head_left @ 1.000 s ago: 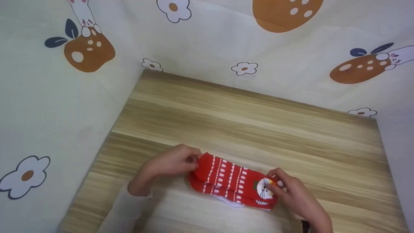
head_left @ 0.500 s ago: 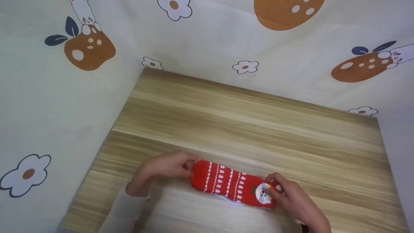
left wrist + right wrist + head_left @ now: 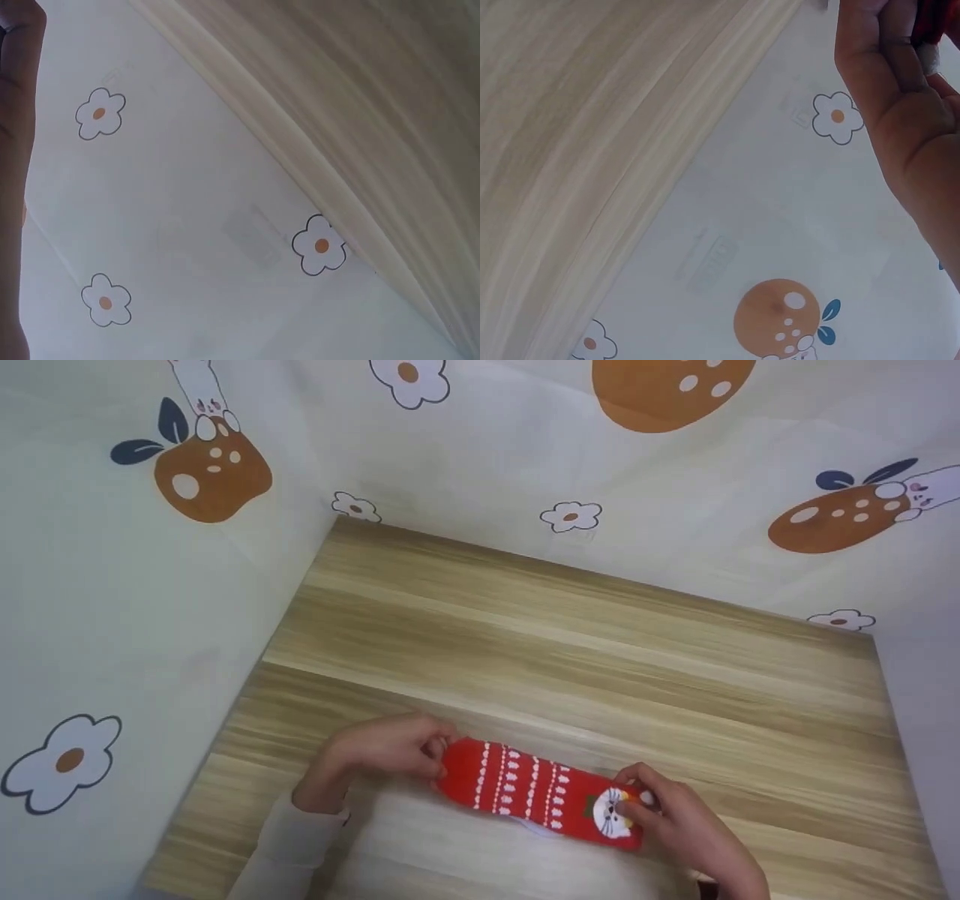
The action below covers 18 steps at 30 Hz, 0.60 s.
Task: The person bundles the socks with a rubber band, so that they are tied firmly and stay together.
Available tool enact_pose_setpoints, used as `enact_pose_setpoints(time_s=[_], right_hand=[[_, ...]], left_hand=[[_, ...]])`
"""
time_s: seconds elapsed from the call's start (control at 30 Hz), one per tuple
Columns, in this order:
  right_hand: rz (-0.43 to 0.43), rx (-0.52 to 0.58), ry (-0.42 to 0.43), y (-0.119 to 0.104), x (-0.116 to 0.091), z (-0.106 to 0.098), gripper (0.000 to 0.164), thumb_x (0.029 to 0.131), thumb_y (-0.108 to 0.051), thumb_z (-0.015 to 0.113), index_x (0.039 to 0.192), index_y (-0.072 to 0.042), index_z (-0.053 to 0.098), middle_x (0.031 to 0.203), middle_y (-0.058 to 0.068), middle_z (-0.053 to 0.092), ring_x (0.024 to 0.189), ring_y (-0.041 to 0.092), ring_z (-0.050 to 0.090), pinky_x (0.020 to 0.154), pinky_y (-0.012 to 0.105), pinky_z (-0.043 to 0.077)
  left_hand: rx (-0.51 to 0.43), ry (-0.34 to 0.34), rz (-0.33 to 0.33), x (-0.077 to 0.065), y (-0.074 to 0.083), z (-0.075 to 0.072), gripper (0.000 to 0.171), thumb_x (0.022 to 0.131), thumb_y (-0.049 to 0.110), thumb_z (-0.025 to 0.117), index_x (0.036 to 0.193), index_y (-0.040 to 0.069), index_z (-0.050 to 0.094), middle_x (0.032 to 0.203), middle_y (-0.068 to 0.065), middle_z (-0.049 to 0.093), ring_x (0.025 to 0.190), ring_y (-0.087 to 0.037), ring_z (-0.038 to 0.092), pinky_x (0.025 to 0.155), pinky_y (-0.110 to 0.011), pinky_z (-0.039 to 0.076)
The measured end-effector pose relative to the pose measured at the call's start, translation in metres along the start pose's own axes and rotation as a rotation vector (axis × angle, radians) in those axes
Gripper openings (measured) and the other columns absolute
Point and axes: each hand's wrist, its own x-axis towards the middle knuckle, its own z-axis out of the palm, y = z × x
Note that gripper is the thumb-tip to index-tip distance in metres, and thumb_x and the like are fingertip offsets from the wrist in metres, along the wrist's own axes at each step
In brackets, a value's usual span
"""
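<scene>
A red sock [image 3: 525, 787] with rows of white motifs and a white cat face lies stretched between both hands, low in the head view. White fabric [image 3: 538, 828] peeks out beneath its near edge. At the plain red end, my left hand [image 3: 390, 746] pinches the sock between thumb and fingers. My right hand [image 3: 682, 814] pinches the cat-face end, thumb on top. In the right wrist view that hand shows at the upper right, with a bit of red knit [image 3: 930, 22] in its curled fingers. Only a strip of the left hand [image 3: 16, 90] shows in the left wrist view.
The wood-grain tabletop [image 3: 555, 637] stretches beyond the hands. Pale sheets printed with flowers, rabbits and orange fruit form a back wall [image 3: 480, 457] and a left wall [image 3: 195, 607]; another stands along the right edge.
Two offset red sock layers showed a second ago; now their edges line up and only the top one shows. The left hand has moved slightly nearer and left, lowering its end.
</scene>
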Motion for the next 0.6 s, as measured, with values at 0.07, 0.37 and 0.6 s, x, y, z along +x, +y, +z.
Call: enact_pose_setpoints(time_s=[0.07, 0.37, 0.6], right_hand=[[0.007, -0.01, 0.007, 0.001, 0.002, 0.002, 0.028, 0.094, -0.031, 0.075, 0.118, -0.021, 0.064, 0.109, 0.0, 0.071, 0.095, 0.016, 0.064, 0.079, 0.026, 0.056], [-0.012, -0.102, 0.073, 0.003, 0.003, 0.007, 0.03, 0.092, -0.028, 0.078, 0.118, -0.019, 0.064, 0.103, -0.001, 0.071, 0.089, 0.013, 0.062, 0.077, 0.025, 0.053], [0.055, -0.088, 0.101, 0.006, 0.0, 0.004, 0.034, 0.09, -0.028, 0.08, 0.12, -0.018, 0.065, 0.103, 0.0, 0.069, 0.088, 0.013, 0.061, 0.075, 0.026, 0.052]], left_hand=[[0.001, 0.007, -0.016, 0.001, -0.003, 0.002, 0.032, 0.091, 0.006, 0.069, 0.122, 0.013, 0.069, 0.076, 0.007, 0.064, 0.067, -0.008, 0.055, 0.065, -0.023, 0.049], [0.023, 0.067, -0.073, 0.007, -0.01, 0.006, 0.019, 0.091, 0.009, 0.072, 0.11, 0.013, 0.067, 0.082, 0.004, 0.068, 0.073, -0.014, 0.062, 0.069, -0.031, 0.053], [0.098, 0.159, -0.069, 0.014, -0.01, 0.007, 0.015, 0.092, 0.015, 0.074, 0.094, 0.016, 0.059, 0.081, 0.004, 0.061, 0.074, -0.015, 0.058, 0.067, -0.03, 0.049]])
